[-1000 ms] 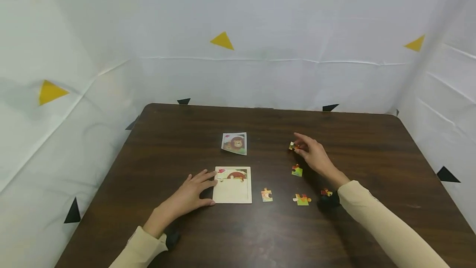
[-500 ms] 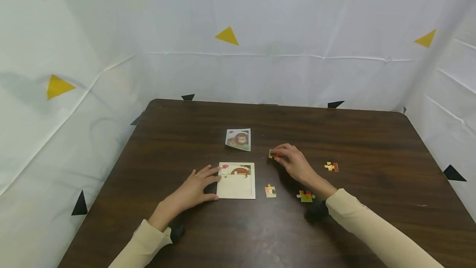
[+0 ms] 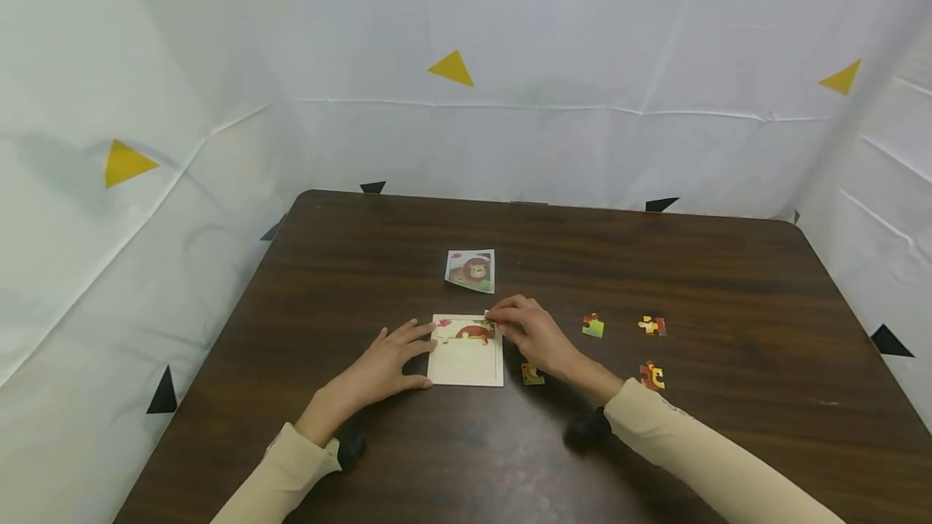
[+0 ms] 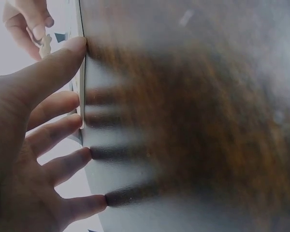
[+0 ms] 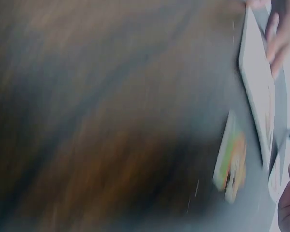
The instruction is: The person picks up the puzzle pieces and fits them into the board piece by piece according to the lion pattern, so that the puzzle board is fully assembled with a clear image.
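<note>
The shallow puzzle board (image 3: 466, 366) lies flat, with part of a lion picture fitted along its far side and bare pale wood nearer me. My left hand (image 3: 386, 362) rests at its left edge, thumb and fingers spread; some fingertips meet the dark tabletop in the left wrist view. My right hand (image 3: 537, 338) pinches a puzzle piece (image 4: 45, 47) over the board's far right corner. Its fingers mostly cover that piece in the head view. Beneath the right wrist, by the board's right side, lies another puzzle piece (image 3: 533, 376).
Loose puzzle pieces lie to the right: a green-red one (image 3: 593, 327), a yellow-red one (image 3: 653, 326), and an orange one (image 3: 651, 376) beside the right sleeve. A lion picture card (image 3: 471, 271), one corner curled, lies beyond the board on the brown table (image 3: 364, 265).
My right hand has travelled left and nearer, from beyond the loose pieces to the board's far right corner, carrying the puzzle piece. My left hand stays at the board's edge. The head view shifted slightly.
</note>
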The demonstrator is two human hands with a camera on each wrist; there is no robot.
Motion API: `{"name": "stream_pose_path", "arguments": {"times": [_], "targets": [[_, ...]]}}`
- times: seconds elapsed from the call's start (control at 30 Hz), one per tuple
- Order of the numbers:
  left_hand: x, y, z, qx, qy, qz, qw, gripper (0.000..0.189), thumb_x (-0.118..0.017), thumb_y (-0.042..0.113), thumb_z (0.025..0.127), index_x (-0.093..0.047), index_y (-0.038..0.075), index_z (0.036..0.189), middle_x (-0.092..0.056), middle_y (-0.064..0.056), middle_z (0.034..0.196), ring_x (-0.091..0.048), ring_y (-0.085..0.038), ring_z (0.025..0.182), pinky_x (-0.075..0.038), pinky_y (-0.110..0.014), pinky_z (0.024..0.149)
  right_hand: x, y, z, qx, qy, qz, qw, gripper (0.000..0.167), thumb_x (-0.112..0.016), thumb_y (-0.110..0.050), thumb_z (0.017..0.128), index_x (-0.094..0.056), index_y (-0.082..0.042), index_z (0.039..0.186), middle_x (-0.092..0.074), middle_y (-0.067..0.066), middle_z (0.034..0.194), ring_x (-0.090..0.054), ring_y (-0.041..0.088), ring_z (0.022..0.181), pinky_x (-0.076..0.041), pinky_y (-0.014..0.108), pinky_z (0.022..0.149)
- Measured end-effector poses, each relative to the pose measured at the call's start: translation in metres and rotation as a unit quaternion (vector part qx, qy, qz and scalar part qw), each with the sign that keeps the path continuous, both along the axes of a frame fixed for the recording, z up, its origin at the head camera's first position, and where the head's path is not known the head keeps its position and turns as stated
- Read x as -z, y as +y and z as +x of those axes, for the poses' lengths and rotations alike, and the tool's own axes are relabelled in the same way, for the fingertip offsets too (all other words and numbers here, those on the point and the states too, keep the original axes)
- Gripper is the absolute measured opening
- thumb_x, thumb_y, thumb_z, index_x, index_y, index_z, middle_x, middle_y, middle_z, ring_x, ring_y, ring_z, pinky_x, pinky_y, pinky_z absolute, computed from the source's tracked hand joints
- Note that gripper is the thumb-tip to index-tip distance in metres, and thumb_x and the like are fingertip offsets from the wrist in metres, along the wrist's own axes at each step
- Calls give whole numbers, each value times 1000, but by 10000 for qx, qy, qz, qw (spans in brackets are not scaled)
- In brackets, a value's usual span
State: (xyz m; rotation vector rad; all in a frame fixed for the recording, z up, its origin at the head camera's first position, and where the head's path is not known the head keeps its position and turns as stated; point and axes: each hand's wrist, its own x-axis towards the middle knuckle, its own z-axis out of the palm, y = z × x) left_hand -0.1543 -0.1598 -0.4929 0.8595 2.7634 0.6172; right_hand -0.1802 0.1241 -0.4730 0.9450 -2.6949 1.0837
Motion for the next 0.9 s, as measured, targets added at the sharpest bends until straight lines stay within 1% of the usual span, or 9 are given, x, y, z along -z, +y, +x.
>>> {"name": "stream_pose_path", "arguments": {"times": [0.2,0.37,0.43,0.57,0.73,0.9], "targets": [[0,-1,0,22,6,-5,10000,63,-74,39,83,-56,11,136,-36,-6,153,-25,-34,143,-19,-69,105,0,-33,10,-390,39,-100,9992,25,-64,2,90,-70,-1,113,-62,12,115,-54,27,101,-48,39,79],[-1,-2,0,80,60,56,9999,62,-74,39,83,-57,11,136,-36,-6,153,-25,-35,143,-20,-70,105,5,-50,15,-597,352,120,9975,25,-65,1,89,-70,-1,113,-62,11,111,-54,25,97,-49,37,80],[-2,-2,1,90,44,69,9999,62,-74,39,83,-57,11,136,-36,-6,153,-25,-35,143,-19,-70,105,8,-53,15,-642,540,205,9963,24,-66,2,88,-71,-1,111,-63,11,109,-55,26,97,-49,38,81],[-3,-1,1,125,72,86,9999,61,-74,38,84,-57,10,135,-36,-7,153,-25,-35,142,-20,-70,104,13,-57,17,-641,691,323,9950,23,-66,3,87,-71,-1,109,-64,10,108,-57,25,98,-50,39,84],[-5,-1,2,155,109,170,9997,59,-74,35,83,-58,8,133,-38,-9,152,-27,-37,141,-22,-71,103,19,-59,16,-687,929,560,9917,22,-65,3,88,-72,-2,108,-65,9,107,-58,24,96,-49,38,83],[-6,-1,2,164,97,127,9997,60,-73,35,84,-57,8,135,-37,-9,152,-26,-37,141,-21,-71,103,20,-62,16,-705,998,761,9896,22,-65,2,89,-72,-5,109,-65,7,107,-57,24,97,-48,40,85]]}}
